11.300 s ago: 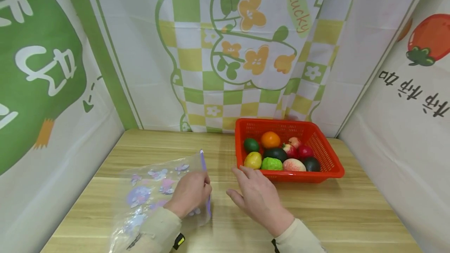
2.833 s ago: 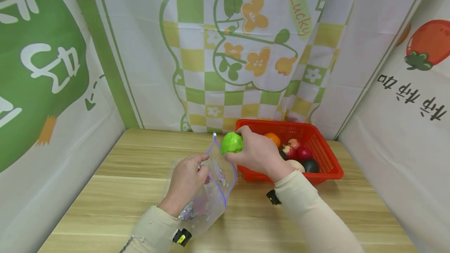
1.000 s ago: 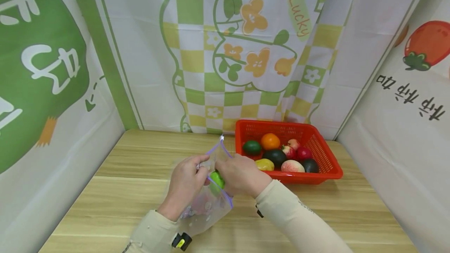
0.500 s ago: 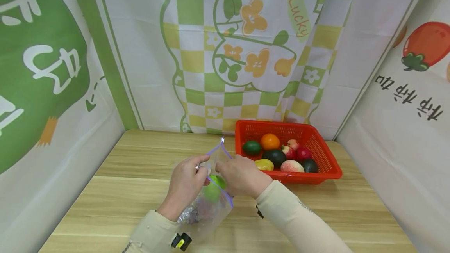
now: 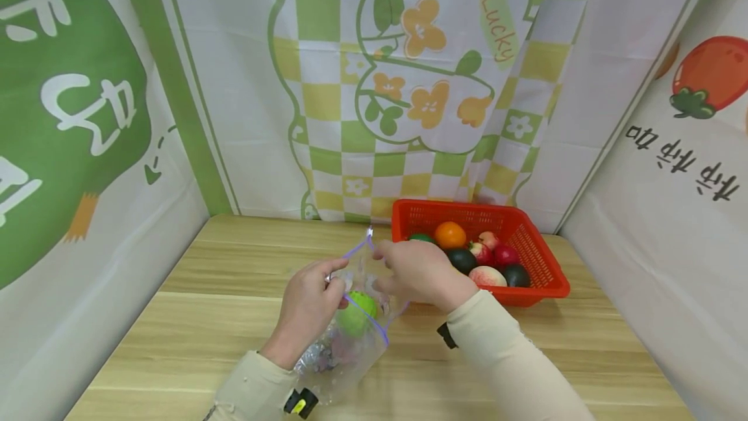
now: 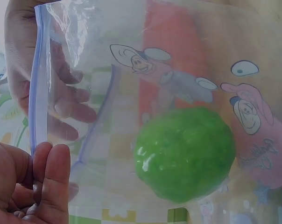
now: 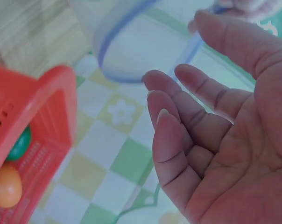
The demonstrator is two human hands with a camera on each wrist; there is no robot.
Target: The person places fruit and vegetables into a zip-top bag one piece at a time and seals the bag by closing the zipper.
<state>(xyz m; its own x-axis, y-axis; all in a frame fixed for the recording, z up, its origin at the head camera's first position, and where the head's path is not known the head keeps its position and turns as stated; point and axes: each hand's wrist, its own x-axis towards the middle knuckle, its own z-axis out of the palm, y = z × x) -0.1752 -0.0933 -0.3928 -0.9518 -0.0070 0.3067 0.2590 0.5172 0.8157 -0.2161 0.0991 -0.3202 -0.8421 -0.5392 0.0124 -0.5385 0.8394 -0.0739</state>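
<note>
We see the left hand point(image 5: 306, 307) pinching the near lip of a clear zip bag point(image 5: 345, 343) w/ cartoon prints, thumb & forefinger closed on its purple zip strip point(image 6: 38, 107); the bag hangs open-mouthed above the wooden table point(image 5: 204, 317). Inside it sits 1 green fruit point(image 5: 355, 314), low in the bag, pressed against the clear film in the left wrist view point(image 6: 185, 154). The right hand point(image 5: 417, 271) is just beside the bag's far lip, between bag & red basket point(image 5: 543, 278); in the right wrist view its fingers point(image 7: 178, 116) are loosely bent, apart, holding nothing. Whether a fingertip touches the zip rim there we can't tell, the view is blurred. The basket stands on the table to the right, near the back wall, w/ an orange point(image 5: 450, 235), a peach point(image 5: 486, 275), 2 dark fruits & a few red ones in it. Printed green & yellow cloth point(image 5: 409, 83) hangs behind & at both sides.
</note>
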